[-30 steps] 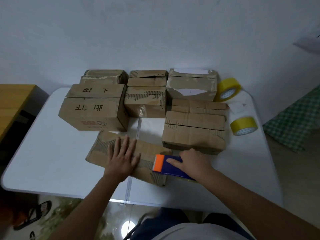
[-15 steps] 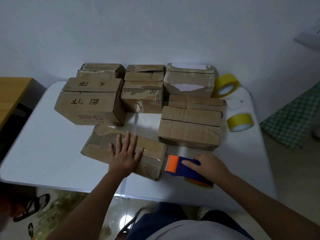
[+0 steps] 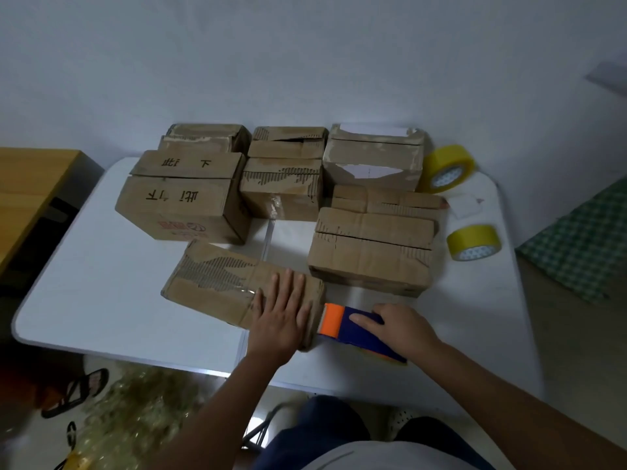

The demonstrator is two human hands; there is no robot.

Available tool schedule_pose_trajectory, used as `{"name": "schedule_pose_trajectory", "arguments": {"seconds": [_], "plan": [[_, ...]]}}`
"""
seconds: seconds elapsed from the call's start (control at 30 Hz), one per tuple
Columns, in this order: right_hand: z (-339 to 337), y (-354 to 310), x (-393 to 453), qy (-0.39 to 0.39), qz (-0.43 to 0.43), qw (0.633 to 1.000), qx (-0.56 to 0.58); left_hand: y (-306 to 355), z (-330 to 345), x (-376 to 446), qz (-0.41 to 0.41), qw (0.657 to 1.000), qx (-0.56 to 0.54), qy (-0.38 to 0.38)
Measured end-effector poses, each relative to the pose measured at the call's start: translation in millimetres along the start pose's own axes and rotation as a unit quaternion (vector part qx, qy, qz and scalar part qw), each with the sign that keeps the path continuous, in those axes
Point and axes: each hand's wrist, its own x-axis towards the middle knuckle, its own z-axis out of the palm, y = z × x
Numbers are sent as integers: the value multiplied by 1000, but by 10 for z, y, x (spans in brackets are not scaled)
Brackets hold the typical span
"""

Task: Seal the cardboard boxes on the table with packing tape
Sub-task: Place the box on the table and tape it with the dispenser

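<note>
A flat, worn cardboard box [image 3: 217, 283] lies nearest me on the white table [image 3: 95, 293]. My left hand [image 3: 280, 317] presses flat on its right end, fingers straight. My right hand [image 3: 397, 325] grips a blue tape dispenser [image 3: 353, 329] with an orange head, which sits on the table just off the box's right end. Clear tape glints along the box top. Several more cardboard boxes stand behind, including a large one with black characters [image 3: 183, 205] and a low one [image 3: 369, 262] at right.
Two yellow tape rolls sit at the table's right side, one upright [image 3: 446, 169] by the wall, one flat [image 3: 474, 242]. A white paper scrap [image 3: 466, 205] lies between them. A wooden table [image 3: 30, 188] stands left; a sandal [image 3: 78, 391] lies on the floor.
The dispenser came off the box's right end onto the table. My left hand slid right along the box top to its right end. The camera shifted.
</note>
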Motion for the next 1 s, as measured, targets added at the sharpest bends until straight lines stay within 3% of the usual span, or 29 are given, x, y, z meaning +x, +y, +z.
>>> {"name": "schedule_pose_trajectory", "arguments": {"seconds": [0.17, 0.47, 0.57, 0.67, 1.0], "plan": [[-23, 87, -97, 18, -25, 999, -16, -7, 35, -3, 14, 1000, 7, 0], [-94, 372, -155, -2, 2, 999, -41, 41, 26, -6, -14, 1000, 0, 26], [-118, 296, -99, -20, 9, 999, -27, 167, -13, -18, -43, 996, -29, 68], [-117, 238, -72, -43, 4, 999, 13, 373, 37, -3, -59, 994, -76, 55], [166, -80, 36, -20, 20, 999, 16, 455, 183, -5, -84, 995, 26, 50]]}}
